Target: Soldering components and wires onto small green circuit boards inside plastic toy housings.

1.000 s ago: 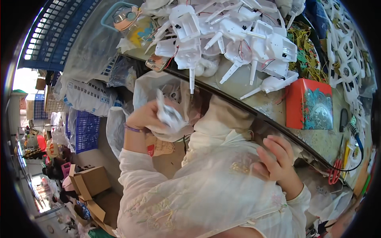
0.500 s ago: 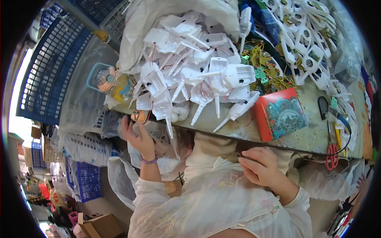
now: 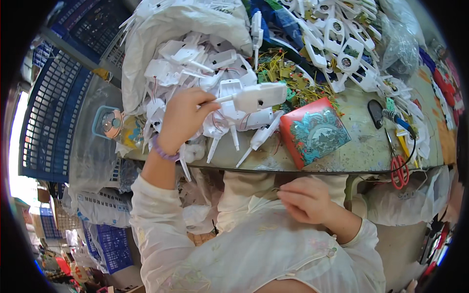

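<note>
Over the heap of white plastic housings [image 3: 190, 63], my left hand [image 3: 188, 115] pinches the thin stem of one white plastic housing [image 3: 261, 97]. Its wide boxy end points right and shows a small dark spot. Many housings in the heap have thin red wires and long stems. My right hand [image 3: 310, 200] is low, before my lap and just off the table's front edge, with its fingers drawn together. A small dark tip shows at those fingertips, too little to name.
A red box [image 3: 317, 132] with a teal pattern stands right of the heap. Behind it lie green circuit boards with yellow wires [image 3: 293, 78]. White frames [image 3: 349, 58] pile up at the back right. Red-handled scissors [image 3: 399, 171] and a blue-handled tool [image 3: 398, 119] lie at the right.
My left hand has gone from the table's left front edge, where it was empty, up onto the heap and taken a housing by its stem. The right hand has hardly moved; the view has shifted.
</note>
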`<state>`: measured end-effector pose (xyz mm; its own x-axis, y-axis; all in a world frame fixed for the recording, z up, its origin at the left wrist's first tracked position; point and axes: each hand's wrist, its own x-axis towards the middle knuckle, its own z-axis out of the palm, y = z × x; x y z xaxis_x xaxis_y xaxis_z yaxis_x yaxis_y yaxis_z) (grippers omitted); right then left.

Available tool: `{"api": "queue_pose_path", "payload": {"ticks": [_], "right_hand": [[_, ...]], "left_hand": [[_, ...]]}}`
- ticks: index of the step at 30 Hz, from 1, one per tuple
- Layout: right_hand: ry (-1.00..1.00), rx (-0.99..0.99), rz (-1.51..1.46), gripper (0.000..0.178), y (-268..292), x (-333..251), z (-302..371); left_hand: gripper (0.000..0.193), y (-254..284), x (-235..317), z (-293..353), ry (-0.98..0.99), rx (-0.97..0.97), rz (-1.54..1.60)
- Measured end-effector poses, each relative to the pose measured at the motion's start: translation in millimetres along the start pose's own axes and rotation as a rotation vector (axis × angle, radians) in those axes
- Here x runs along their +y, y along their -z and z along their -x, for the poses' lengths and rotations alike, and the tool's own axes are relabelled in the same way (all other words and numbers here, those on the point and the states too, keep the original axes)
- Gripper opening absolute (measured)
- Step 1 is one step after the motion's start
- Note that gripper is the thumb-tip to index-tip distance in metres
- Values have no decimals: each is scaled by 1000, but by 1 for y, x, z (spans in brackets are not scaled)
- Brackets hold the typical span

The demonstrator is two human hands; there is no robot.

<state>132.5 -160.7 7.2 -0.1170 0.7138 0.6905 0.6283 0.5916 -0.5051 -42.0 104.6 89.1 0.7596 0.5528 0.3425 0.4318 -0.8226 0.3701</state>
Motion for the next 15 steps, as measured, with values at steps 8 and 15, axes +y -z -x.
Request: {"api": "queue_pose_path", "payload": {"ticks": [8, 15], "right_hand": [[-1223, 140, -1548, 54, 25, 6, -29], [-603, 100, -787, 36, 22, -3, -20]], "left_hand": [[26, 23, 41, 31, -493, 136, 199], [27, 7, 54, 41, -501, 115, 146]]}}
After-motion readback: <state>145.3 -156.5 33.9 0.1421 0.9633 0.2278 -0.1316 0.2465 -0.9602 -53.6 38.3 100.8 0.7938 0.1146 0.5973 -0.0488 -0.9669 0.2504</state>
